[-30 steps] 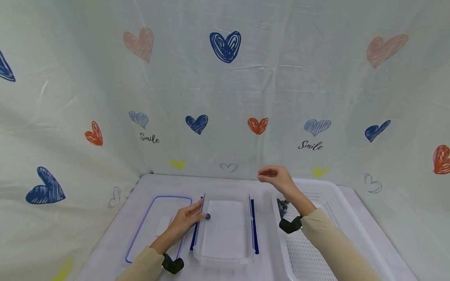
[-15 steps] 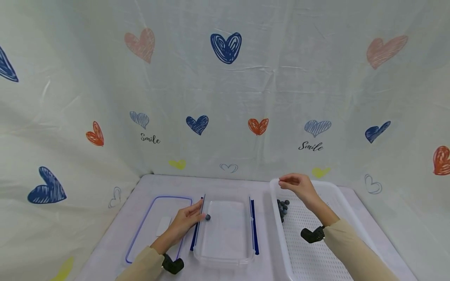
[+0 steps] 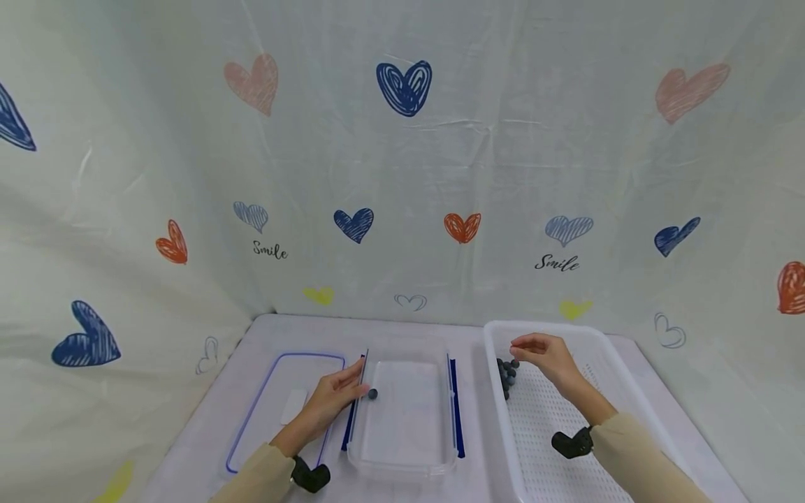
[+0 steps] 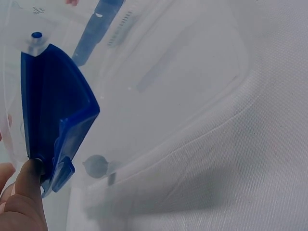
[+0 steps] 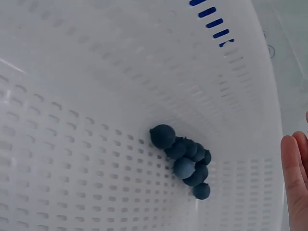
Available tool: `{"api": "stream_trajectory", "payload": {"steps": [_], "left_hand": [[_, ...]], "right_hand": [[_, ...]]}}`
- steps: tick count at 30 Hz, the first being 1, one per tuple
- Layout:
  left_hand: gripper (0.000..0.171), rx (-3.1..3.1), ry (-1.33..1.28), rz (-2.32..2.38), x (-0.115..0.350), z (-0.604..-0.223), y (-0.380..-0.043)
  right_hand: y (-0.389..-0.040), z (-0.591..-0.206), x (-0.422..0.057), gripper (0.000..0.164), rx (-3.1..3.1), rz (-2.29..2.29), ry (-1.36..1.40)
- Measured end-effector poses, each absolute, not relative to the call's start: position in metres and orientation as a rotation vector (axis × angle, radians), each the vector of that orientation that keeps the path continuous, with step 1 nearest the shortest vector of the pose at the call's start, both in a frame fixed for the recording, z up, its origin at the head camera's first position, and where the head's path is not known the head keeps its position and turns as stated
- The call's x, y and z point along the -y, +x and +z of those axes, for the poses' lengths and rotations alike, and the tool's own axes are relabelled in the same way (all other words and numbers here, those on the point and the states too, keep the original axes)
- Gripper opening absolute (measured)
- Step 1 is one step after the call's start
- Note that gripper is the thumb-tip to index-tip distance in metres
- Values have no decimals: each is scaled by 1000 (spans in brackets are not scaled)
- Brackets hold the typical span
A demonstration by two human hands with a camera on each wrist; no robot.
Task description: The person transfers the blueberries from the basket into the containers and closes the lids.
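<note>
In the head view my left hand (image 3: 330, 402) holds the left wall of a clear plastic container (image 3: 402, 467), thumb over the rim. Its finger touches the container's blue latch flap (image 4: 60, 110) in the left wrist view. One blueberry (image 3: 373, 394) lies inside the container, close to my thumb. My right hand (image 3: 550, 360) hovers over the far left part of a white perforated basket (image 3: 512, 454), fingers extended and holding nothing visible. Below it, several blueberries (image 5: 184, 167) cluster in the basket's corner.
A clear lid with a blue seal (image 3: 231, 454) lies flat left of the container. Another blue latch flap (image 3: 457, 412) hangs open on the container's right side. Behind the table (image 3: 474, 342) hangs a pale curtain (image 3: 402, 168) printed with hearts.
My right hand has moved right and down, from between the container and basket to over the basket's far left part. The left hand has stayed on the container.
</note>
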State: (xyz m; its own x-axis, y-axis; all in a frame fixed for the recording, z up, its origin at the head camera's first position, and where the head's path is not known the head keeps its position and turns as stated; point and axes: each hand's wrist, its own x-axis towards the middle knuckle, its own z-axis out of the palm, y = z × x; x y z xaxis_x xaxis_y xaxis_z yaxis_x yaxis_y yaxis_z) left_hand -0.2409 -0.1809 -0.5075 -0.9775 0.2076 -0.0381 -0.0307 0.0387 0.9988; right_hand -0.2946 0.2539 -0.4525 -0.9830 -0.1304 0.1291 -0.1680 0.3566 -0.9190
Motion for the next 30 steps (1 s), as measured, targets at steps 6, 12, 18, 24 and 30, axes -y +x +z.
{"api": "stream_trajectory", "payload": {"steps": [6, 12, 18, 24, 30], "left_hand": [[65, -2123, 186, 2069, 181, -509, -240], [65, -2112, 225, 2073, 182, -510, -242], [65, -2115, 223, 2070, 182, -509, -242], [67, -2103, 229, 2076, 182, -508, -241], [67, -2105, 242, 2078, 182, -509, -241]], "right_hand": [[-291, -469, -257, 31, 2591, 1709, 259], [-289, -485, -259, 31, 2640, 1666, 188], [-286, -501, -258, 25, 2686, 1625, 163], [-285, -512, -257, 22, 2701, 1620, 143], [-283, -519, -255, 22, 2720, 1611, 162]]}}
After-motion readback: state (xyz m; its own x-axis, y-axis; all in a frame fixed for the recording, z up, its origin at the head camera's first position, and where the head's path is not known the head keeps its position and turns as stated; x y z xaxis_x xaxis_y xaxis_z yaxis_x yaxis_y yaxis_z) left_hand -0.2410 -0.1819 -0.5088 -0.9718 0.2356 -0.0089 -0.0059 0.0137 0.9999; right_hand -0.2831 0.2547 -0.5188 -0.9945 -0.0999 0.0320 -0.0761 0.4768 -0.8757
